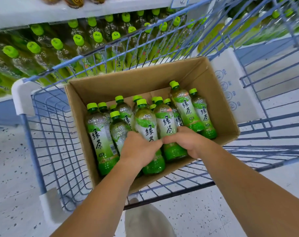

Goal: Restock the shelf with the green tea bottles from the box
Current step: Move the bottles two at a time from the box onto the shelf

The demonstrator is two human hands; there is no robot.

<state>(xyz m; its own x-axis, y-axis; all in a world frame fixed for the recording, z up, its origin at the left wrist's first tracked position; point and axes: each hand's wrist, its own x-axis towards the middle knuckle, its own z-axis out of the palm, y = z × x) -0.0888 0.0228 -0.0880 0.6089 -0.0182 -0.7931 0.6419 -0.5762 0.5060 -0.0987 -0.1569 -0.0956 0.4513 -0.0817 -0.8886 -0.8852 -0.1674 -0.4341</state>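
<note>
Speckled floor (8, 159) runs under a shelf (42, 12) at upper left, already lined with green-capped bottles (56, 43). Against it stands a blue wire cart (47, 134), and inside sits an open cardboard box (128, 82) holding the green tea bottles (101, 134), packed close and tilted. The left hand (138, 149) is wrapped round the lower body of a middle bottle (148, 120). Just beside it, thumbs nearly touching, the right hand (188, 142) is clasped round the next bottle (166, 120). Each bottle looks full, so fairly heavy for its size, with thin plastic walls that give a little and a smooth film label that may slip. Holding the waist below the label, or the firm neck under the cap, seems safest; neighbours leaning on the pair could topple as they lift out
</note>
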